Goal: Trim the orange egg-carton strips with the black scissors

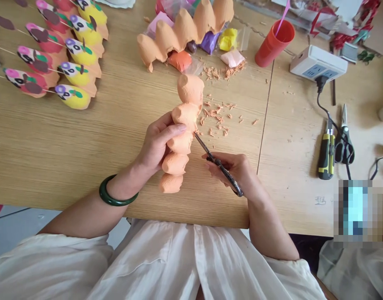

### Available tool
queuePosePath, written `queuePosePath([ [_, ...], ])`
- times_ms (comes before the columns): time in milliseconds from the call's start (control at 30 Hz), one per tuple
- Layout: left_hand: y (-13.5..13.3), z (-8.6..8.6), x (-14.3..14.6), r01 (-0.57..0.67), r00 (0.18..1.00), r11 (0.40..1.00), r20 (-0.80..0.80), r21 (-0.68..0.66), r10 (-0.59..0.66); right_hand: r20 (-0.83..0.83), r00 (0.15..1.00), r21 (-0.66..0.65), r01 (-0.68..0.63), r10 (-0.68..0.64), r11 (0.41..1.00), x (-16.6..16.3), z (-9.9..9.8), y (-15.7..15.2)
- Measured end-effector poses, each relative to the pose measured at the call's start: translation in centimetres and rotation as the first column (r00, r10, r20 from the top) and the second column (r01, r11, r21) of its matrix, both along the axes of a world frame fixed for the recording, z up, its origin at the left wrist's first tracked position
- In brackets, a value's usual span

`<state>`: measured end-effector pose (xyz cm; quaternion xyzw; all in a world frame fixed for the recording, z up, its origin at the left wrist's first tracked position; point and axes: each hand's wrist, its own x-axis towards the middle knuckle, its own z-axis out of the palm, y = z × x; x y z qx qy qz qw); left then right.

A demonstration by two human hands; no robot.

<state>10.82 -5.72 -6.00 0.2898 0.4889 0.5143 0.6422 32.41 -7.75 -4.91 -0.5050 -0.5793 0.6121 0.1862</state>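
My left hand (158,141) is closed round an orange strip of egg-carton cups (182,133), held upright over the wooden table (69,146). A green bangle sits on that wrist. My right hand (233,168) grips small dark scissors (215,160), whose tips touch the right edge of the strip near its middle. Orange paper shavings (218,118) lie scattered on the table just beyond the strip.
A larger orange egg-carton piece (182,29) and bags of coloured clay (227,39) lie at the back. Painted bird-like figures on sticks (58,54) fill the back left. A red cup (274,43), a power strip (318,62), a utility knife (326,154) and other scissors (344,139) lie to the right.
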Motion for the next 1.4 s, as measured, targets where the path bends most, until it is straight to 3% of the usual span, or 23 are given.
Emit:
queuePosePath([
  [200, 0.0, 0.2, 0.2, -0.002, 0.999, 1.000, 0.035, 0.024, 0.001, 0.015, 0.998, 0.055, -0.061, 0.061, 0.997, 0.3, -0.2, 0.3],
  [500, -0.3, -0.2, 0.1, -0.014, 0.999, 0.997, -0.030, 0.079, 0.016, -0.005, 0.999, 0.076, -0.051, 0.051, 0.996, 0.3, -0.6, 0.1],
  [800, -0.5, -0.2, 0.7, -0.067, 0.997, 0.994, 0.034, 0.083, 0.064, 0.049, 0.995, 0.085, -0.086, 0.082, 0.993, 0.0, 0.3, 0.0],
  [1033, -0.2, -0.5, 0.1, 0.039, 0.999, 0.997, -0.019, 0.068, -0.038, 0.115, 0.991, 0.185, -0.085, 0.064, 0.979, 0.0, -0.1, -0.1],
  [1133, -0.1, -0.5, 0.0, 0.027, 0.997, 0.997, -0.078, 0.069, -0.021, 0.133, 0.989, 0.209, -0.088, 0.060, 0.974, -0.1, -0.1, -0.2],
  [1267, 0.1, -0.6, -0.1, 0.020, 1.000, 0.999, -0.005, 0.040, -0.020, 0.060, 0.997, 0.010, -0.042, 0.041, 0.999, -0.2, 0.5, -0.2],
  [1400, 0.3, -0.4, -0.1, 0.011, 0.998, 1.000, 0.057, -0.003, -0.010, -0.063, 0.998, -0.230, -0.021, 0.007, 0.973, 0.1, 1.0, 0.2],
])
